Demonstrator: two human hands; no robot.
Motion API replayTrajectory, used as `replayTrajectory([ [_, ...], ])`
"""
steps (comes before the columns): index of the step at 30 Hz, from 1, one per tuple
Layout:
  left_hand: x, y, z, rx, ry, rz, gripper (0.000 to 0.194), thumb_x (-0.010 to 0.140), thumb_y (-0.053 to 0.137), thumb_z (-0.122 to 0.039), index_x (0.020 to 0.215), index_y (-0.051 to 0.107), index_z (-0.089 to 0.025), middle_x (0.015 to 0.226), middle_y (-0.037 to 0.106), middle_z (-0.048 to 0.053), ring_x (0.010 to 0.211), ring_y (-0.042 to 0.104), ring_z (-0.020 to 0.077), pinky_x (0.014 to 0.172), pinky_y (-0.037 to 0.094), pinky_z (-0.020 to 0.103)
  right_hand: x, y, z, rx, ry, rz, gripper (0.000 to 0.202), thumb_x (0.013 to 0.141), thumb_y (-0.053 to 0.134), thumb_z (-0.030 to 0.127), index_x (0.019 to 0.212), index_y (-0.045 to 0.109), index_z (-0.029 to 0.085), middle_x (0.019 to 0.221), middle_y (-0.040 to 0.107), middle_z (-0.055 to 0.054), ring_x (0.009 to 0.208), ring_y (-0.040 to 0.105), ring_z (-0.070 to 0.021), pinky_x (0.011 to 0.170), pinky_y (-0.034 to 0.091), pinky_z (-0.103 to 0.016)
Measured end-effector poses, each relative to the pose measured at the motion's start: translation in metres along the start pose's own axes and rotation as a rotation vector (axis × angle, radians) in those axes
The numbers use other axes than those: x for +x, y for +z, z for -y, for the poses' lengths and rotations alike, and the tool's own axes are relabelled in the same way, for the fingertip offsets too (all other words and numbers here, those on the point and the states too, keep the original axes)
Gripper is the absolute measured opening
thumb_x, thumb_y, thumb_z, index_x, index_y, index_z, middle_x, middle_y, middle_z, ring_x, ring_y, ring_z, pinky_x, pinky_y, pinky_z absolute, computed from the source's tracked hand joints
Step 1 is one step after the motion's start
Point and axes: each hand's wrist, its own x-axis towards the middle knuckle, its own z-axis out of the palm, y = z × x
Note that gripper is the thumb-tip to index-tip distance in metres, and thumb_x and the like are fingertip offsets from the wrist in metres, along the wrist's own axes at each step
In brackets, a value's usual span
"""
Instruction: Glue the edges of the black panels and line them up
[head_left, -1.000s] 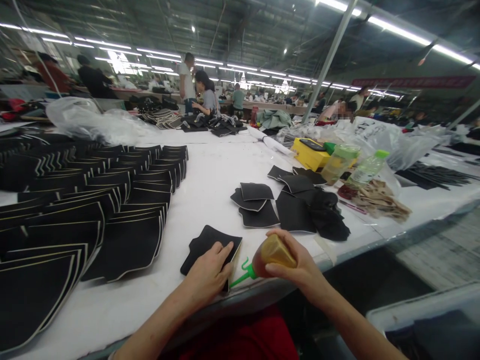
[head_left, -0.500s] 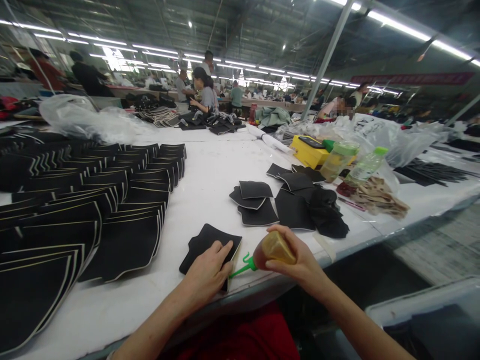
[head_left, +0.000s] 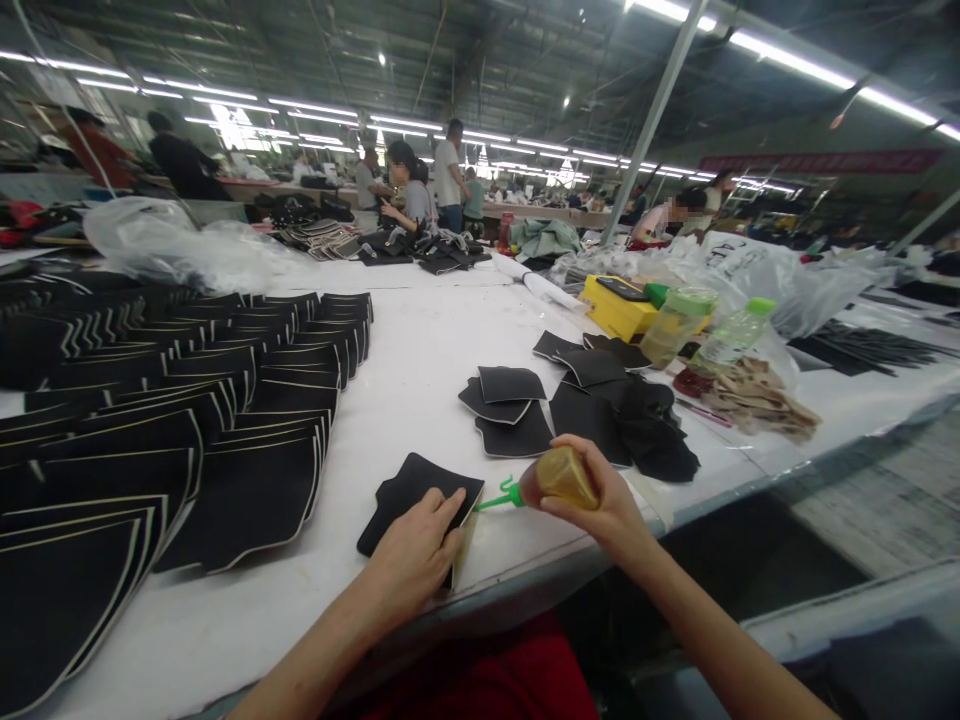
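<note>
Black panel (head_left: 409, 495) lies near the front edge of the white-covered table (head_left: 420, 360), pale strip showing along its right side; left hand (head_left: 421, 545) rests on it from above, fingers a little apart and pressing down rather than gripping, forefinger reaching toward the far right corner; likely held so to keep the panel from sliding. Right hand (head_left: 604, 505) wraps an amber bottle (head_left: 561, 478), thumb and fingers closed round its body; bottle tipped nearly on its side, green nozzle (head_left: 501, 497) aimed left, tip at or just beside that corner; the tilt presumably lets the liquid run to the nozzle. Rows of overlapping panels (head_left: 262, 480) stand to the left, edges staggered, perhaps so each can be taken singly; loose black pieces (head_left: 514, 385) lie beyond the bottle, yellow box (head_left: 616, 310) farther back.

Against the frame a second ago: nozzle tip has travelled from the near end of the panel's right side up to the far corner, right hand with it; left hand and panel sit almost unchanged; a person in a white shirt (head_left: 448, 170) now stands right of a dark-haired co-worker (head_left: 412, 190), formerly left.
</note>
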Motion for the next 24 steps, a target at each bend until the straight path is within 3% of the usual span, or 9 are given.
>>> replayTrajectory([
  [3, 0.0, 0.0, 0.002, -0.018, -0.009, -0.004, 0.052, 0.093, 0.027, -0.021, 0.143, 0.038, -0.016, 0.109, 0.053, 0.009, 0.097, 0.057, 0.02, 0.086, 0.045, 0.03, -0.002, -0.001, -0.003, 0.014, -0.011, -0.025, 0.056, 0.072, 0.078, 0.038, 0.118, 0.049, 0.024, 0.099, 0.055, -0.001, 0.084, 0.054, -0.021, 0.076, 0.043, -0.031],
  [8, 0.0, 0.003, 0.004, -0.054, 0.011, -0.025, 0.051, 0.093, 0.025, -0.022, 0.142, 0.039, -0.016, 0.106, 0.052, 0.008, 0.095, 0.057, 0.0192, 0.084, 0.044, 0.028, -0.014, 0.002, -0.001, 0.155, 0.083, 0.113, 0.058, 0.073, 0.078, 0.037, 0.121, 0.047, 0.025, 0.099, 0.056, 0.0, 0.087, 0.054, -0.0207, 0.076, 0.043, -0.029],
  [15, -0.002, 0.0, 0.001, -0.038, -0.002, -0.003, 0.053, 0.092, 0.023, -0.021, 0.142, 0.039, -0.014, 0.107, 0.052, 0.008, 0.092, 0.057, 0.0195, 0.083, 0.044, 0.03, -0.003, -0.002, -0.007, 0.093, 0.028, -0.01, 0.056, 0.073, 0.078, 0.036, 0.118, 0.048, 0.025, 0.095, 0.054, 0.0, 0.082, 0.052, -0.0198, 0.075, 0.042, -0.029],
  [21, -0.002, 0.0, 0.003, -0.074, 0.005, -0.017, 0.053, 0.092, 0.024, -0.022, 0.142, 0.039, -0.015, 0.106, 0.053, 0.008, 0.094, 0.057, 0.019, 0.083, 0.044, 0.028, -0.014, 0.002, -0.006, 0.2, 0.088, 0.14, 0.06, 0.071, 0.079, 0.037, 0.121, 0.048, 0.025, 0.102, 0.056, -0.001, 0.09, 0.054, -0.022, 0.078, 0.043, -0.03],
  [24, -0.001, 0.0, 0.003, -0.09, 0.0, -0.013, 0.053, 0.092, 0.023, -0.022, 0.142, 0.039, -0.015, 0.106, 0.053, 0.008, 0.094, 0.057, 0.019, 0.084, 0.043, 0.028, -0.007, -0.001, -0.012, 0.152, 0.057, 0.096, 0.059, 0.071, 0.079, 0.037, 0.12, 0.048, 0.026, 0.096, 0.056, 0.0, 0.085, 0.053, -0.0207, 0.076, 0.042, -0.029],
])
